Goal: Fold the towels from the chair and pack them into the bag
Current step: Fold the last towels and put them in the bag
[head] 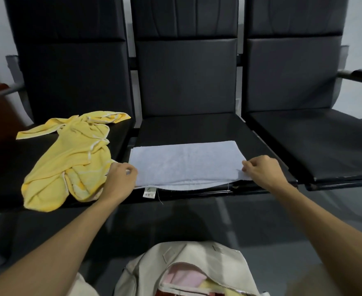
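Grey-white and doubled, the pale towel (186, 161) lies on the middle seat (197, 129), each near corner pinched in a grip: left hand (120, 178), right hand (261, 169). Best to lift both together, match edges at the far side, then smooth before the bag (175, 259).

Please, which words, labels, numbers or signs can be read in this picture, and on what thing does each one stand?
Care tag at the near edge of the grey towel: green mark and dark print, too small and blurred to read.
Yellow towel, bag, chairs: no text visible.
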